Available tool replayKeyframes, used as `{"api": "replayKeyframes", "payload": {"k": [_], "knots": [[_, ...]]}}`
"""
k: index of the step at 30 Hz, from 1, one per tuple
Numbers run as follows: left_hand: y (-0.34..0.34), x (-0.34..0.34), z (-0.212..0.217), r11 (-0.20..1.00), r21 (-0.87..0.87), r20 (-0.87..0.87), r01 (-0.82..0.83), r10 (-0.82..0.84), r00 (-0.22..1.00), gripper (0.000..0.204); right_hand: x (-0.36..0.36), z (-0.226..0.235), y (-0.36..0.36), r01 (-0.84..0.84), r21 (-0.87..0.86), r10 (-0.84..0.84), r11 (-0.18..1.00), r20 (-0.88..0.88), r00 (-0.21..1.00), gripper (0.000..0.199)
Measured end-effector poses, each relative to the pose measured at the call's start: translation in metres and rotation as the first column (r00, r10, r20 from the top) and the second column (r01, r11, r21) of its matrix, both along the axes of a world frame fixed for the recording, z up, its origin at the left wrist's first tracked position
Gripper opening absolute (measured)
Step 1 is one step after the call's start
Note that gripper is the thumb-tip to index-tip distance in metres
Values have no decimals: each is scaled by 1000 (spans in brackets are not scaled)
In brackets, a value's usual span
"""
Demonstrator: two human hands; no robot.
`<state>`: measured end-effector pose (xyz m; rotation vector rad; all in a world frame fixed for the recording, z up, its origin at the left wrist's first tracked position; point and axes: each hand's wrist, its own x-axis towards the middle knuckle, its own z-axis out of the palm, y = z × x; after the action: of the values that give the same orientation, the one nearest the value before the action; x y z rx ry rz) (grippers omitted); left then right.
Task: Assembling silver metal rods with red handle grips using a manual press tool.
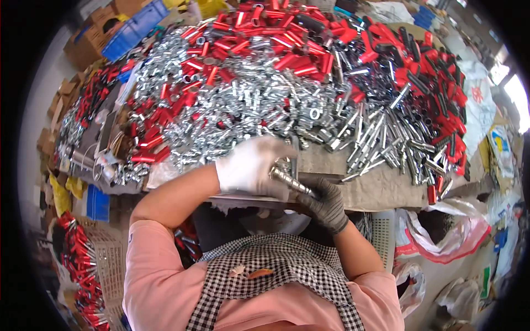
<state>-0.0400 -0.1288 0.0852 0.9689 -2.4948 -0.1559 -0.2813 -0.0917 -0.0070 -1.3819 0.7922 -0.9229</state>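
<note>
My right hand (326, 205), in a grey glove, is closed around one end of a shiny, ridged metal cylinder (291, 181). The part slants up and to the left over the table's front edge. My left hand (255, 164), in a white glove, is beside its far upper end, with the fingers bent toward it. Motion smears those fingers, so whether they touch the part or hold anything is unclear. Just beyond both hands, small silvery metal fittings (243, 107) lie in a wide heap.
Red metal tubes (265, 41) cover the heap's back. Red-and-black handles (436, 94) and slim metal rods (381, 132) lie at the right. A blue crate (135, 30) stands back left. A basket (109, 265) and a plastic sack (447, 234) flank me.
</note>
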Motion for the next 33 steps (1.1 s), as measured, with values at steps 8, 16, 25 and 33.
{"api": "replayKeyframes", "payload": {"k": [8, 16, 25, 33], "knots": [[-184, -126, -3, 988, 34, 321, -148, 130, 938, 41, -12, -27, -27, 160, 34, -159, 987, -27, 987, 37], [-333, -175, -33, 895, -353, 638, -274, 445, 628, 40, -16, -19, -25, 141, -78, -155, 987, -208, 966, 38], [-302, -148, 21, 882, -470, 457, 47, 197, 867, 14, -19, -38, -25, 117, 74, -117, 990, 2, 993, 36], [-139, -67, 87, 954, 296, -606, -38, 218, 765, 27, -17, -19, -23, 177, 133, -193, 975, 117, 974, 38]]}}
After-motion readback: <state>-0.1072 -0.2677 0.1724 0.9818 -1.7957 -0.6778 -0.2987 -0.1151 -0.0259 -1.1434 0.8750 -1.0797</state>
